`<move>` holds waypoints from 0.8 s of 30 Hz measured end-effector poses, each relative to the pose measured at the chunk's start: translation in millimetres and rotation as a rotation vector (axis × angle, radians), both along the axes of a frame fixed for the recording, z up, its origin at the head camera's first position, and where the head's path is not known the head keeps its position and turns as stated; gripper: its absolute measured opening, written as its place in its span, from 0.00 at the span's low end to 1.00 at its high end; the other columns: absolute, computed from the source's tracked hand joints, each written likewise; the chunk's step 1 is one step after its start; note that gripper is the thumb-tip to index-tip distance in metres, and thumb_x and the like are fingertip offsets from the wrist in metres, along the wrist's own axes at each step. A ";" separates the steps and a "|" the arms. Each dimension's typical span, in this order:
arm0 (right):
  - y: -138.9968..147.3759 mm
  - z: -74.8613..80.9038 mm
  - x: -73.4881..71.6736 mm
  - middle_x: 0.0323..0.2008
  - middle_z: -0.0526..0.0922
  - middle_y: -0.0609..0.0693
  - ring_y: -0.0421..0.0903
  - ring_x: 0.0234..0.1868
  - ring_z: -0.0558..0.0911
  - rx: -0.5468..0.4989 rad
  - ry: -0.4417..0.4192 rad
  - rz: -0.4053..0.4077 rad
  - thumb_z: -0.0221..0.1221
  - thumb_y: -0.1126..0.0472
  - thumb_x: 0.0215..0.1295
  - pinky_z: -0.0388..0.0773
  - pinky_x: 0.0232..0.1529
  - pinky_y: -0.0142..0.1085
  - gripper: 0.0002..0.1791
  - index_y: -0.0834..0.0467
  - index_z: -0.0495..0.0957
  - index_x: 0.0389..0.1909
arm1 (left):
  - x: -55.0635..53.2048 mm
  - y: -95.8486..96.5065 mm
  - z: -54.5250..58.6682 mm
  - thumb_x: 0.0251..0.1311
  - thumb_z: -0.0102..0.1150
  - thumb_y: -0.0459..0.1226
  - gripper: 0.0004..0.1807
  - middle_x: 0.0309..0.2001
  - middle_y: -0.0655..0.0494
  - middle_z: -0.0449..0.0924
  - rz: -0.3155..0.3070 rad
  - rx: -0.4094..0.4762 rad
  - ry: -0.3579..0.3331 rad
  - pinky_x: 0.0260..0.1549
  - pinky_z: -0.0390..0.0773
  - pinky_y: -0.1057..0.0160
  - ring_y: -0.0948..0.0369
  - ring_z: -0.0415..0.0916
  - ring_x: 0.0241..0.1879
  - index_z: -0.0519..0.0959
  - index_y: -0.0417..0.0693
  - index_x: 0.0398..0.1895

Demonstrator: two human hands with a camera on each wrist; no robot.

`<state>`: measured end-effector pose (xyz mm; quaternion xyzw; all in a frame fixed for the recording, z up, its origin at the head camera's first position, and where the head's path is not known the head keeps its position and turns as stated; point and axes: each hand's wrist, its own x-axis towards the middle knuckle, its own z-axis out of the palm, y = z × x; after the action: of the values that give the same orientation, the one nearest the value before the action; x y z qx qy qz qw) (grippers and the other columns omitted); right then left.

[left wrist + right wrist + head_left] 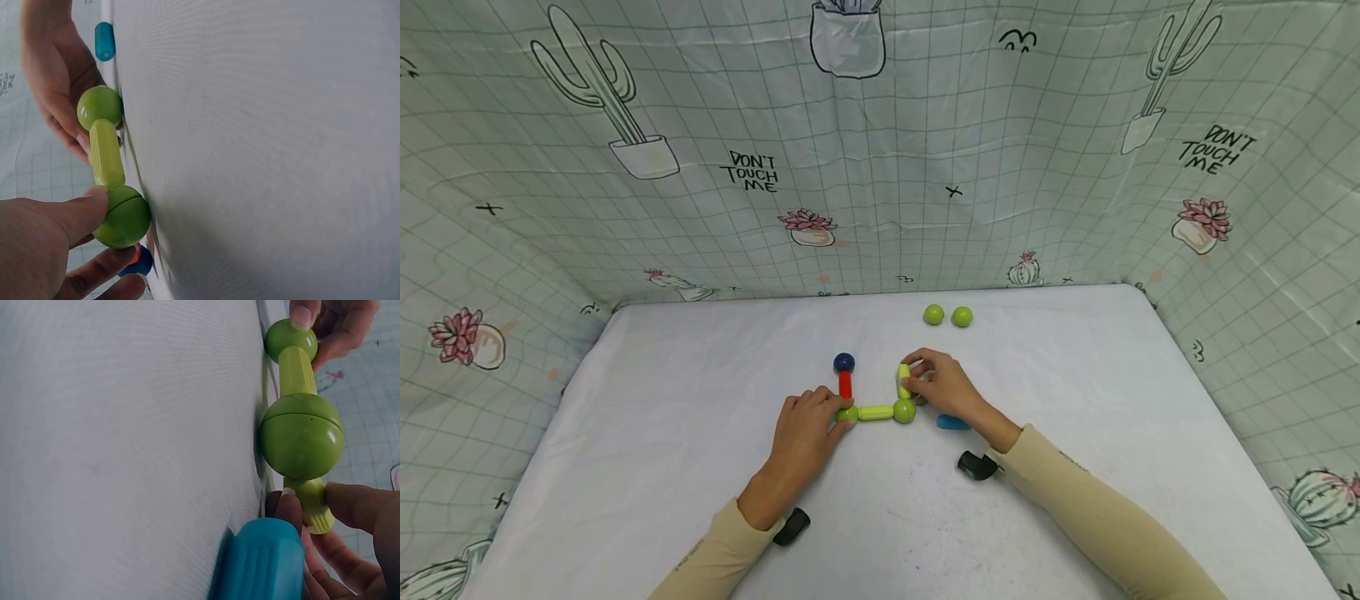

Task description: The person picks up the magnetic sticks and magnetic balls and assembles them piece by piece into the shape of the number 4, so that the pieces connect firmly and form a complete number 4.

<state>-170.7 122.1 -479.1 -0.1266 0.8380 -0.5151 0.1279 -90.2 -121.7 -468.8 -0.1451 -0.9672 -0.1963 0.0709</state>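
My left hand [807, 431] pinches a green ball [122, 217] between thumb and fingers. A yellow-green ribbed rod [876, 412] runs from that ball to a second green ball [904, 410]. From the second ball another yellow-green rod [312, 506] points away from me, and my right hand [947, 385] pinches it between thumb and fingers. A red rod [846, 385] leads from the left ball to a dark blue ball [844, 362] at the far side. The joined pieces lie low on the white table.
Two loose green balls, one [933, 314] left of the other [962, 317], sit near the table's back edge. A blue rod [952, 422] lies beside my right wrist, partly hidden by it. Patterned cloth [880, 167] walls the table's back and sides.
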 end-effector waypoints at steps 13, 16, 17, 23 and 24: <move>0.3 0.4 -0.7 0.42 0.86 0.61 0.46 0.30 0.87 -0.003 -0.031 0.021 0.62 0.68 0.75 0.88 0.33 0.39 0.17 0.71 0.78 0.59 | 0.2 0.2 -0.8 0.61 0.77 0.38 0.16 0.43 0.54 0.84 0.002 -0.004 -0.005 0.49 0.75 0.50 0.54 0.81 0.45 0.89 0.48 0.52; 0.3 -0.1 -1.1 0.41 0.86 0.61 0.45 0.29 0.87 0.004 -0.029 0.021 0.62 0.68 0.75 0.88 0.33 0.39 0.17 0.71 0.79 0.59 | 0.7 0.2 -1.0 0.60 0.77 0.38 0.16 0.43 0.54 0.84 0.000 -0.004 0.003 0.49 0.76 0.50 0.54 0.81 0.45 0.89 0.48 0.52; 0.2 -0.5 -1.4 0.41 0.86 0.61 0.46 0.29 0.87 0.006 -0.027 0.022 0.62 0.68 0.75 0.87 0.33 0.38 0.17 0.71 0.79 0.59 | 0.9 0.2 -1.0 0.60 0.77 0.38 0.16 0.43 0.54 0.84 0.000 -0.007 0.005 0.48 0.76 0.50 0.54 0.81 0.44 0.89 0.48 0.52; 0.4 -1.5 -3.1 0.41 0.87 0.60 0.47 0.29 0.89 0.011 -0.015 0.021 0.62 0.68 0.74 0.87 0.34 0.38 0.16 0.71 0.80 0.59 | 0.2 -0.6 -0.7 0.60 0.77 0.38 0.17 0.43 0.54 0.84 -0.006 0.010 -0.003 0.49 0.76 0.50 0.54 0.81 0.45 0.89 0.48 0.53; 0.5 -0.9 -2.9 0.41 0.87 0.60 0.47 0.29 0.89 0.012 -0.016 0.020 0.62 0.68 0.74 0.88 0.34 0.38 0.16 0.71 0.80 0.59 | 0.0 -0.6 -0.4 0.60 0.77 0.38 0.17 0.43 0.54 0.84 -0.006 0.017 -0.007 0.49 0.76 0.50 0.53 0.81 0.45 0.89 0.48 0.53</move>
<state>-173.5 122.6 -480.0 -0.1300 0.8387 -0.5099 0.1405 -90.2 -122.3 -469.2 -0.1466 -0.9653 -0.2050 0.0683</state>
